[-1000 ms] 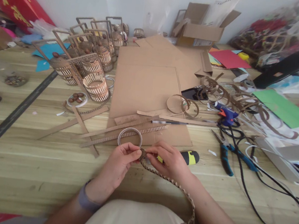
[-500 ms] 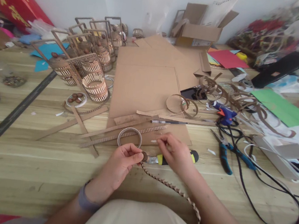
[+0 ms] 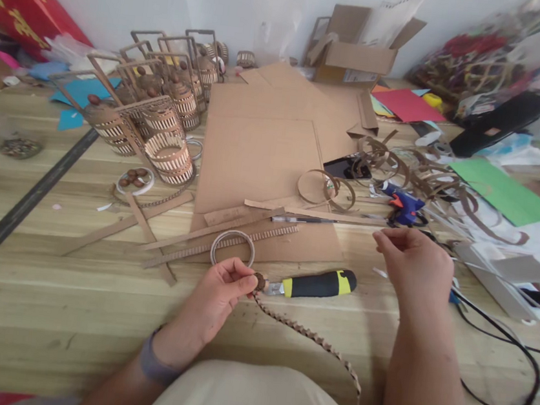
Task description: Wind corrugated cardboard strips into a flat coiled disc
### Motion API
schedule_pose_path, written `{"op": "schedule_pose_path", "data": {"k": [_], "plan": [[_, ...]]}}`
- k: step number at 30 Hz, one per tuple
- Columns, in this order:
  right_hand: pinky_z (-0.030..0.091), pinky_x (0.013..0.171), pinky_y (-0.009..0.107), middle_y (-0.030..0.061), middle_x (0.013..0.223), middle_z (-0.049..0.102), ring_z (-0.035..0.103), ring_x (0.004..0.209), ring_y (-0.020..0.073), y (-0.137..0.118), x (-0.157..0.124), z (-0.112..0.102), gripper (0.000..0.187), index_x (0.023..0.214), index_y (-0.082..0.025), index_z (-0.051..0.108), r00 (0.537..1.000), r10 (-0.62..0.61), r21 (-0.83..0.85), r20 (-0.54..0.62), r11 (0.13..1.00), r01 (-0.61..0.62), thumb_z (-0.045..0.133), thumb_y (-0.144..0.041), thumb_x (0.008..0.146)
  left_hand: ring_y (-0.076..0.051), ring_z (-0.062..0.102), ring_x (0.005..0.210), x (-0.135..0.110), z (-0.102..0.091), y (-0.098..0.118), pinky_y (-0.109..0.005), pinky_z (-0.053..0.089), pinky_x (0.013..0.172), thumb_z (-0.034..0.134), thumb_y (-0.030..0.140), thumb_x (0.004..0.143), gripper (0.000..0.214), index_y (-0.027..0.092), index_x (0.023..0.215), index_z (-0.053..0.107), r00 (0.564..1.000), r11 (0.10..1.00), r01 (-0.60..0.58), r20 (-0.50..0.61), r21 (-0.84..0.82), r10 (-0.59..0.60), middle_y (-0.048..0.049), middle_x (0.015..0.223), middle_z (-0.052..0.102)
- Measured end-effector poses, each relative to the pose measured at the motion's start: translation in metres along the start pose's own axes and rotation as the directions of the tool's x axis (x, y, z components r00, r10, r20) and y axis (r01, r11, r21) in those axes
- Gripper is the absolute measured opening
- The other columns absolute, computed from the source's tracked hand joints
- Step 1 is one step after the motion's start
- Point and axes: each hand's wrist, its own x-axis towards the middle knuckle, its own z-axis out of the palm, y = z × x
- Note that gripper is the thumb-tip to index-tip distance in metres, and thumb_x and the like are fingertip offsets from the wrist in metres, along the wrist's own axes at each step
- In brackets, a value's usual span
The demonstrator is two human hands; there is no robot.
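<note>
My left hand (image 3: 221, 288) pinches the rolled end of a corrugated cardboard strip (image 3: 313, 341). The strip trails right and down toward my lap. A yellow-and-black handled knife (image 3: 314, 284) lies on the wooden table (image 3: 43, 307) just right of that hand. My right hand (image 3: 414, 264) hovers further right, above the table, its fingers curled loosely with nothing seen in them. It is near a blue glue gun (image 3: 403, 205) and blue-handled pliers. A cardboard ring (image 3: 233, 245) lies just beyond my left hand.
Flat cardboard sheets (image 3: 260, 156) cover the middle. Several cardboard lanterns (image 3: 162, 125) stand at the back left, beside a lid of brown beads (image 3: 135, 179). Curled cardboard strips (image 3: 401, 165), coloured paper (image 3: 503, 190), a black cable (image 3: 503, 339) and an open box (image 3: 360, 50) crowd the right and back.
My right hand has let go of the strip's rolled end and moved right toward the glue gun. The knife is now uncovered. My left hand keeps its hold.
</note>
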Motion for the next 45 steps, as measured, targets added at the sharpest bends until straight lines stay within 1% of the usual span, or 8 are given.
{"op": "schedule_pose_path", "data": {"k": [4, 9, 12, 15, 19, 22, 35, 45], "plan": [[0.04, 0.063, 0.037, 0.0083, 0.068, 0.068, 0.062, 0.068, 0.0291, 0.012, 0.003, 0.003, 0.017, 0.082, -0.021, 0.072, 0.994, -0.112, -0.05, -0.007, 0.992, 0.112, 0.056, -0.028, 0.079, -0.011, 0.061, 0.06, 0.001, -0.002, -0.001, -0.021, 0.044, 0.06, 0.096, 0.029, 0.049, 0.036, 0.016, 0.061, 0.064, 1.0, 1.0, -0.002, -0.001, -0.011, 0.002, 0.0012, 0.062, 0.071], [0.041, 0.064, 0.037, 0.0054, 0.065, 0.063, 0.059, 0.065, 0.0258, 0.008, 0.001, 0.006, 0.019, 0.07, -0.021, 0.067, 0.996, -0.069, -0.103, -0.058, 0.993, 0.063, 0.063, -0.038, 0.078, -0.01, 0.059, 0.059, 0.002, -0.003, -0.001, -0.02, 0.044, 0.06, 0.095, 0.027, 0.05, 0.035, 0.016, 0.062, 0.064, 1.0, 0.999, -0.002, -0.025, -0.043, 0.0, 0.0017, 0.062, 0.07], [0.045, 0.067, 0.037, 0.0045, 0.067, 0.061, 0.06, 0.067, 0.0242, -0.007, -0.007, 0.009, 0.024, 0.067, -0.021, 0.063, 0.966, -0.241, -0.047, -0.093, 0.97, 0.238, 0.063, -0.04, 0.082, -0.01, 0.059, 0.059, 0.002, -0.002, 0.0, -0.02, 0.045, 0.061, 0.096, 0.028, 0.048, 0.037, 0.016, 0.062, 0.064, 0.999, 0.998, -0.003, -0.041, -0.07, 0.0, 0.0016, 0.062, 0.069], [0.049, 0.072, 0.035, 0.0051, 0.08, 0.067, 0.064, 0.075, 0.0219, -0.032, -0.025, 0.014, 0.014, 0.086, -0.021, 0.066, 0.827, -0.562, 0.137, -0.016, 0.818, 0.559, 0.056, -0.029, 0.091, -0.01, 0.06, 0.061, 0.003, -0.003, 0.0, -0.021, 0.046, 0.063, 0.096, 0.029, 0.048, 0.039, 0.016, 0.064, 0.063, 0.998, 0.996, -0.011, -0.057, -0.084, 0.006, 0.0008, 0.065, 0.07], [0.052, 0.078, 0.035, 0.0094, 0.099, 0.069, 0.065, 0.093, 0.0232, -0.066, -0.059, 0.022, 0.012, 0.104, -0.02, 0.064, 0.468, -0.867, 0.417, 0.171, 0.494, 0.763, 0.058, -0.026, 0.096, -0.011, 0.06, 0.064, 0.005, -0.007, -0.001, -0.021, 0.047, 0.065, 0.095, 0.026, 0.051, 0.038, 0.016, 0.066, 0.062, 0.996, 0.995, -0.03, -0.091, -0.095, 0.021, 0.002, 0.067, 0.068], [0.049, 0.069, 0.033, 0.0073, 0.089, 0.068, 0.062, 0.079, 0.0211, -0.079, -0.08, 0.029, 0.014, 0.101, -0.019, 0.063, 0.373, -0.917, 0.477, 0.144, 0.395, 0.785, 0.063, -0.031, 0.094, -0.009, 0.059, 0.062, 0.005, -0.008, -0.001, -0.02, 0.047, 0.063, 0.093, 0.024, 0.054, 0.036, 0.018, 0.068, 0.06, 0.994, 0.995, -0.041, -0.108, -0.096, 0.031, 0.0054, 0.065, 0.064], [0.045, 0.068, 0.03, 0.0035, 0.079, 0.066, 0.059, 0.07, 0.0156, -0.081, -0.101, 0.034, 0.008, 0.096, -0.018, 0.061, 0.32, -0.947, 0.596, -0.038, 0.236, 0.768, 0.054, -0.016, 0.098, -0.008, 0.059, 0.06, 0.003, -0.005, 0.008, -0.018, 0.046, 0.06, 0.096, 0.026, 0.05, 0.036, 0.017, 0.064, 0.064, 0.995, 0.997, -0.052, -0.084, -0.065, 0.046, 0.0041, 0.064, 0.069], [0.045, 0.065, 0.03, 0.0033, 0.081, 0.068, 0.06, 0.07, 0.0153, -0.081, -0.093, 0.025, 0.009, 0.096, -0.018, 0.063, 0.419, -0.903, 0.632, -0.092, 0.273, 0.726, 0.068, -0.014, 0.089, -0.008, 0.054, 0.058, -0.001, -0.007, 0.007, -0.02, 0.042, 0.061, 0.096, 0.034, 0.051, 0.037, 0.015, 0.062, 0.066, 0.996, 0.994, -0.091, 0.017, 0.06, 0.09, 0.0044, 0.06, 0.065]]}}
